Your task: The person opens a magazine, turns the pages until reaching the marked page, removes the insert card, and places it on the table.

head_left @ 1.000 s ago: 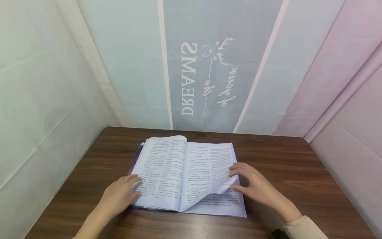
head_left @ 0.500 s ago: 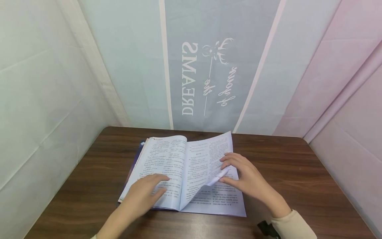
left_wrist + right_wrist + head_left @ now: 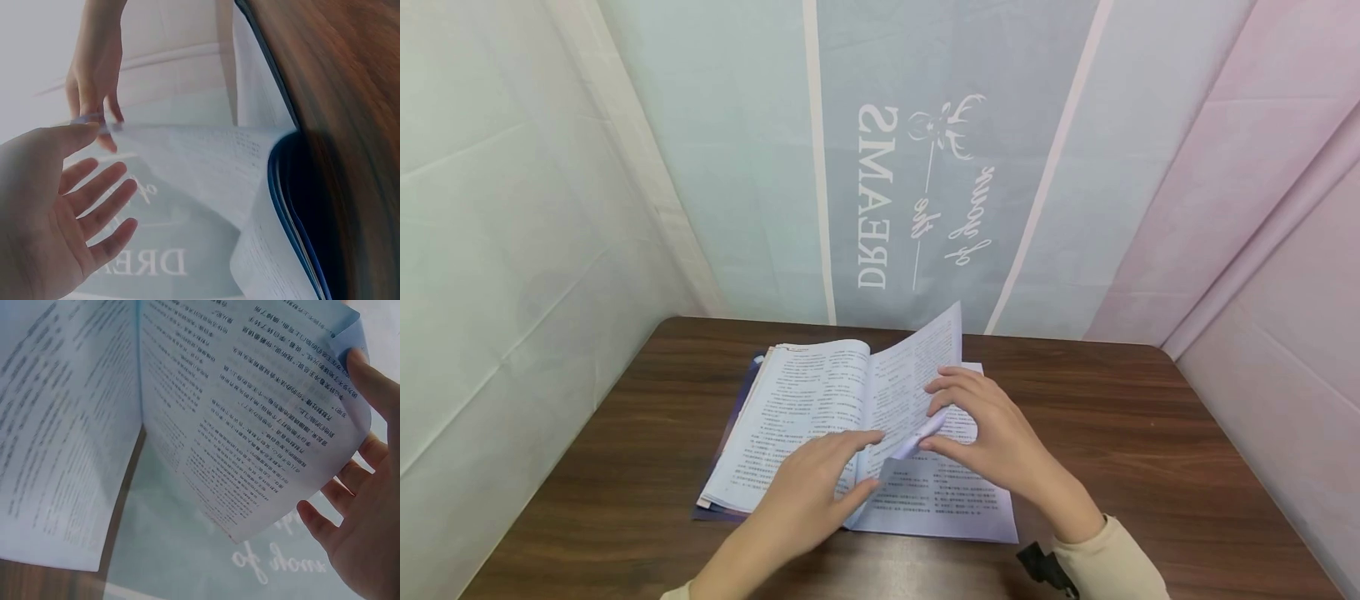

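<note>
A magazine (image 3: 790,417) with printed text lies spread on the table in the head view. My right hand (image 3: 996,425) pinches the outer edge of a right-side page (image 3: 917,350) between thumb and fingers. That page stands raised and bent, its near corner folded over; the right wrist view shows the thumb on the page (image 3: 250,412). My left hand (image 3: 812,483) hovers over the magazine's middle, near the raised page. In the left wrist view the left hand (image 3: 69,206) has its fingers spread and grips nothing; whether its thumb touches the page is unclear.
The magazine rests on a dark brown wooden table (image 3: 1150,450). Behind the table hangs a grey-blue curtain (image 3: 917,217) with white lettering, and pale cloth walls stand at both sides. A black strap piece (image 3: 1047,570) sits by the right sleeve.
The right hand has moved left, lifting the page from nearly flat to raised. My left hand has left the magazine's left edge and come right, towards the page.
</note>
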The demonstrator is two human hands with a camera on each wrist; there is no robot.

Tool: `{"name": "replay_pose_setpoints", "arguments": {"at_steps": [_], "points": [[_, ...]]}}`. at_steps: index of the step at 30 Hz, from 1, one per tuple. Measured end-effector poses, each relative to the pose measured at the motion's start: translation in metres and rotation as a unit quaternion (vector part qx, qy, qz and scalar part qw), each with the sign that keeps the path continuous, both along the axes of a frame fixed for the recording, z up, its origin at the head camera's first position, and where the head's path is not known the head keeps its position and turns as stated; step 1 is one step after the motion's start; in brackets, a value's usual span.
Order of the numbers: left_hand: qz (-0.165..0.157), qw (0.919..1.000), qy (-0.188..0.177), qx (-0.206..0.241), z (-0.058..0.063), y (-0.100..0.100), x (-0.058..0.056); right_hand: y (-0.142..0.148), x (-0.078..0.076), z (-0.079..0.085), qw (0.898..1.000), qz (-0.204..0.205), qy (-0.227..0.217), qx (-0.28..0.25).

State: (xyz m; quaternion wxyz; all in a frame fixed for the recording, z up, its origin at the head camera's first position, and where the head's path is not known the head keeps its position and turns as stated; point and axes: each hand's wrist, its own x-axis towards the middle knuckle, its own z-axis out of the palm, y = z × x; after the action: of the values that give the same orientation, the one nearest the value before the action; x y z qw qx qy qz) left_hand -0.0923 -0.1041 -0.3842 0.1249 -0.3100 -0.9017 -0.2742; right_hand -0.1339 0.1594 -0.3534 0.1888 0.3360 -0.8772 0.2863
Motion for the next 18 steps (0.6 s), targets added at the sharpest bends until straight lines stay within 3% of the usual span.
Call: {"name": "replay_pose_setpoints", "arguments": {"at_steps": [9, 18], "points": [[-0.042, 0.9943, 0.07, 0.068, 0.006, 0.015, -0.005, -0.011, 0.0, 0.011, 1.0, 0.025, 0.012, -0.007], [-0.018, 0.9933, 0.08, 0.081, 0.008, 0.018, -0.006, -0.015, 0.002, 0.015, 0.999, 0.037, 0.026, -0.025]]}}
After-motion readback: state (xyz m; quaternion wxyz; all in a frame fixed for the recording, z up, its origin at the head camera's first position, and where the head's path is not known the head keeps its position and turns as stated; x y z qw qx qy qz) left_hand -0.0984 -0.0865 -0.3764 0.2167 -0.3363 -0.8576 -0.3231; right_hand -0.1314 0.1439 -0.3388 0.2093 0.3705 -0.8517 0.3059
